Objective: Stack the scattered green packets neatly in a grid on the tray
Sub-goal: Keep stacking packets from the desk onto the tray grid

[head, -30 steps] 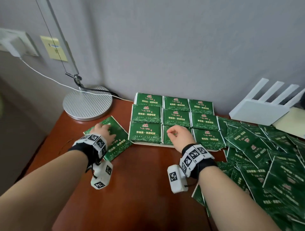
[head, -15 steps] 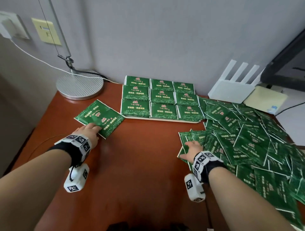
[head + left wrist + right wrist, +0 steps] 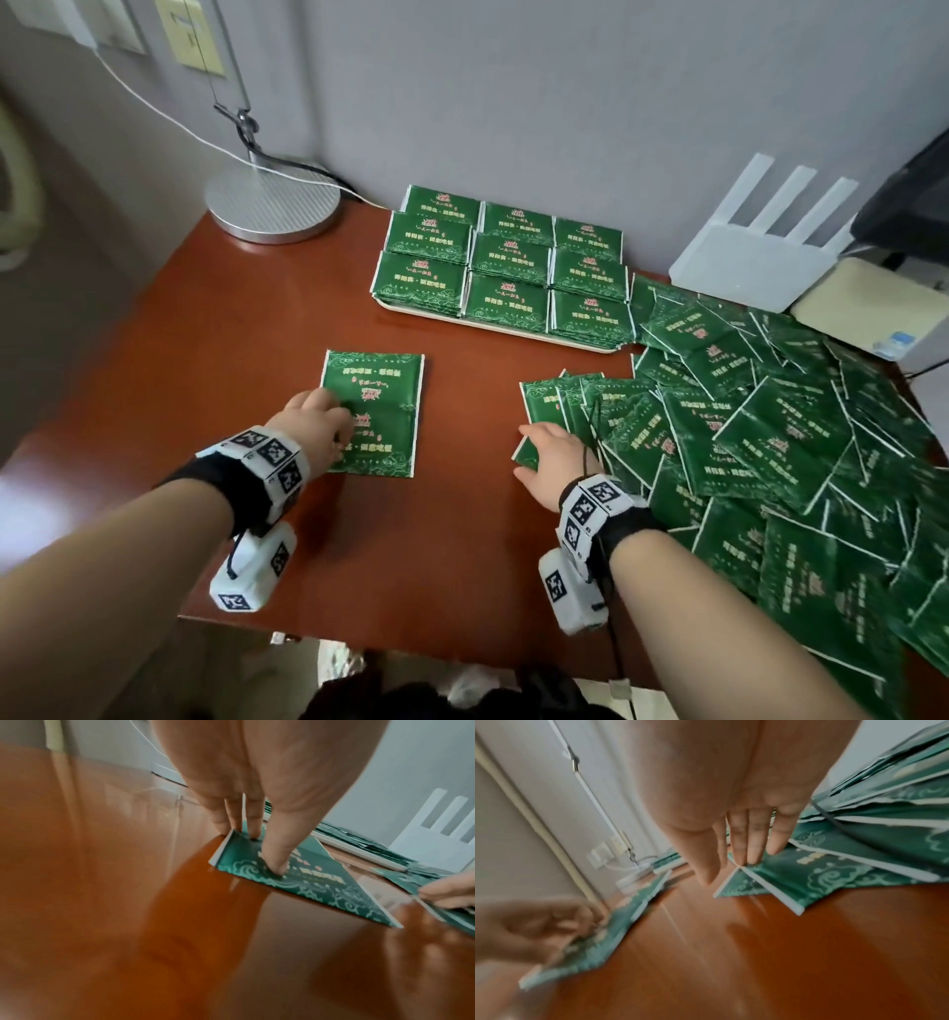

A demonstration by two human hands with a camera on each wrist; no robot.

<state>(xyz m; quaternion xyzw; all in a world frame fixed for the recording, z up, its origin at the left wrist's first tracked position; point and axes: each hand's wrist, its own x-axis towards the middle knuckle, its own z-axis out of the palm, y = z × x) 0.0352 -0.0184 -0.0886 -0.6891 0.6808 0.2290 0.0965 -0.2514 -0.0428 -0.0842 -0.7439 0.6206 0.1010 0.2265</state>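
The scattered heap [image 3: 770,437] of green packets covers the table's right side, so most remains; the tray [image 3: 493,329] holds a 3-by-3 grid [image 3: 506,262]; left hand [image 3: 318,426] presses a small stack [image 3: 380,406] with straight fingers; right hand [image 3: 554,457], flat, touches the heap's edge.

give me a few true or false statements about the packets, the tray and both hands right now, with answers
1. The packets on the tray form a three by three grid. True.
2. The left hand is lifting a packet clear of the table. False: its fingers press on the small packet stack, which lies on the table.
3. The right hand rests on the near left edge of the loose pile. True.
4. The loose pile lies left of the tray. False: it spreads to the tray's right and in front of it.
5. The small packet stack touches the tray. False: bare table shows between them.
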